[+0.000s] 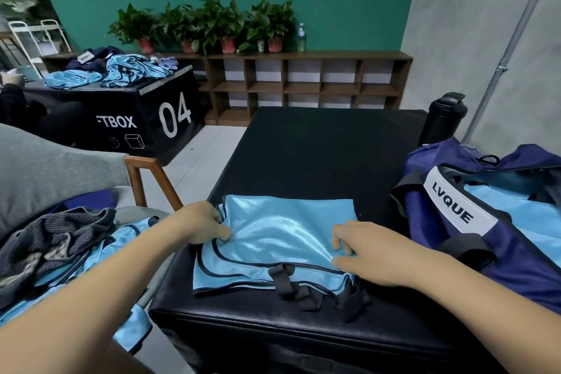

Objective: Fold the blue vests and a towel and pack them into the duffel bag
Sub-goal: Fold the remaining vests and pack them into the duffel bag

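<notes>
**Folded Vest on Surface, Both Hands Engaged**

The black padded surface (303, 146) carries the work. The navy duffel bag (522, 270) lies open at its right edge, with light blue fabric (516, 206) visible inside. A blue vest (273, 222) lies folded flat on the near part of the surface, just left of the bag, its black straps (291, 282) trailing at the near edge. More blue vests (115, 246) and a dark striped cloth (54, 231) lie heaped on the chair to the left.

The left hand (203, 222) pinches the vest's left trimmed edge. The right hand (364, 249) pinches the fabric at the vest's right side.
</notes>
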`<action>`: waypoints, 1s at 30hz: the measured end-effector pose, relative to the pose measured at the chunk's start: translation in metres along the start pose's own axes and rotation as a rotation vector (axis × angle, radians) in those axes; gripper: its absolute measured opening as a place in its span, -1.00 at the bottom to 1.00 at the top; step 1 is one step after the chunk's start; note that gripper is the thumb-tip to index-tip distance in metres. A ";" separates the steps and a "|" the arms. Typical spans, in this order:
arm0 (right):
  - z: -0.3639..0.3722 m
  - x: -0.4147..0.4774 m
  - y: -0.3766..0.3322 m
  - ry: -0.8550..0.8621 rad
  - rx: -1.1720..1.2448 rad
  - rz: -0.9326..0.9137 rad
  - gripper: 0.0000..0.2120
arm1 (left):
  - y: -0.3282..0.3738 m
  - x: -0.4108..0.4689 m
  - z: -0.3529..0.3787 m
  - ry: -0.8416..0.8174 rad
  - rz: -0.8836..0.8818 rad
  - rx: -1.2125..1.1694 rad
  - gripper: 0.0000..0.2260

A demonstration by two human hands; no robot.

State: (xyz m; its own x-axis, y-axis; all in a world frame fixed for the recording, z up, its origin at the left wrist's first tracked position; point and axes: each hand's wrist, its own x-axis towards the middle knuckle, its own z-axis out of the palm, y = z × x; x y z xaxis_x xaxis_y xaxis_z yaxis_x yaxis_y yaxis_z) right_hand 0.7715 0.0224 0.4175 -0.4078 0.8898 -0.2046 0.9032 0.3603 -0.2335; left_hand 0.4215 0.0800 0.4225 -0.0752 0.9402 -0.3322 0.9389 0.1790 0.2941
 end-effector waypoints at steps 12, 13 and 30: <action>0.007 -0.008 -0.014 -0.037 0.031 -0.034 -0.63 | -0.011 0.017 -0.008 0.063 -0.084 0.053 -0.54; 0.007 -0.008 -0.014 -0.038 0.035 -0.032 -0.63 | -0.011 0.017 -0.010 0.043 -0.097 0.070 -0.55; 0.015 -0.002 -0.007 -0.009 0.030 -0.067 -0.62 | 0.037 -0.021 -0.016 0.236 0.199 -0.318 -0.82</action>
State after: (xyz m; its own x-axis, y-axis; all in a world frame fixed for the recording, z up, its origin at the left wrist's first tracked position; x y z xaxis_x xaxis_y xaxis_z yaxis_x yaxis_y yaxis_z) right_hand 0.7636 0.0142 0.4053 -0.4684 0.8615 -0.1959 0.8696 0.4102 -0.2749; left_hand 0.4521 0.0710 0.4543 -0.0133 0.9992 -0.0383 0.7954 0.0338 0.6052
